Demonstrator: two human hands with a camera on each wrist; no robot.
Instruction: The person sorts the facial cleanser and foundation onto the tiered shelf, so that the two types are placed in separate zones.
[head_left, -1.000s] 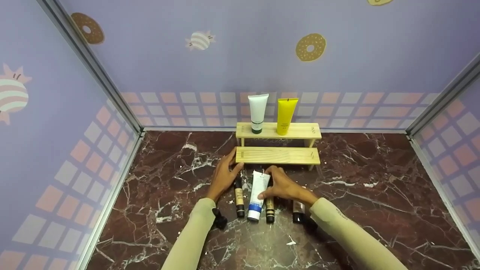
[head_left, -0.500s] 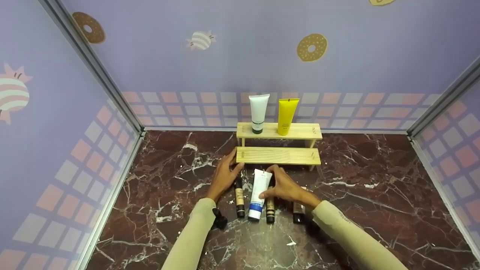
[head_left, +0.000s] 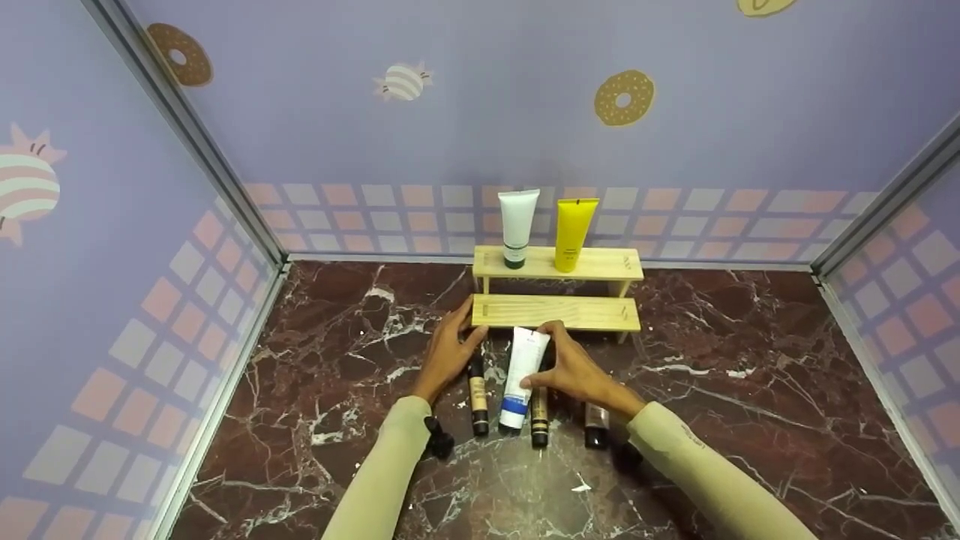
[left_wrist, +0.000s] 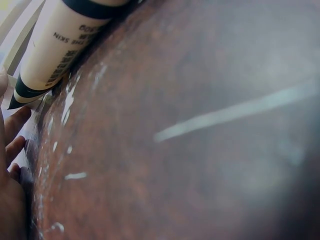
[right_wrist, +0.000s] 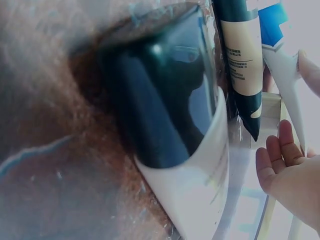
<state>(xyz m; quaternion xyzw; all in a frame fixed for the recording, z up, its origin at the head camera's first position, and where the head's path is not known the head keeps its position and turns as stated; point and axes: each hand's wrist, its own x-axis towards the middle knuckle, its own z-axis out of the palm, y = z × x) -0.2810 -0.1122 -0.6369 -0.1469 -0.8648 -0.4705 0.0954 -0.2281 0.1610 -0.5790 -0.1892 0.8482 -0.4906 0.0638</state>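
My right hand [head_left: 576, 369] pinches a white squeeze tube [head_left: 517, 379] with a blue band near its cap, thumb on the near face and fingers toward its flat end. In the right wrist view the white tube [right_wrist: 285, 75] stands between the thumb and the fingers. My left hand [head_left: 448, 351] rests at the left end of the lower wooden shelf [head_left: 555, 309], thumb at its front corner, fingers along its side. Two black-and-beige tubes, one left [head_left: 478, 401] and one right [head_left: 539, 424], lie on either side of the white tube.
On the upper wooden shelf [head_left: 604, 261] stand a white tube with a green cap [head_left: 517, 225] and a yellow tube [head_left: 574, 232]. A dark-capped tube [head_left: 597, 426] lies beneath the right wrist. Patterned walls enclose the marbled table [head_left: 322, 420] on the left, back and right.
My right hand has moved the white tube slightly away from me and to the right, its cap end now farther from the table's front. The left hand has stayed still.
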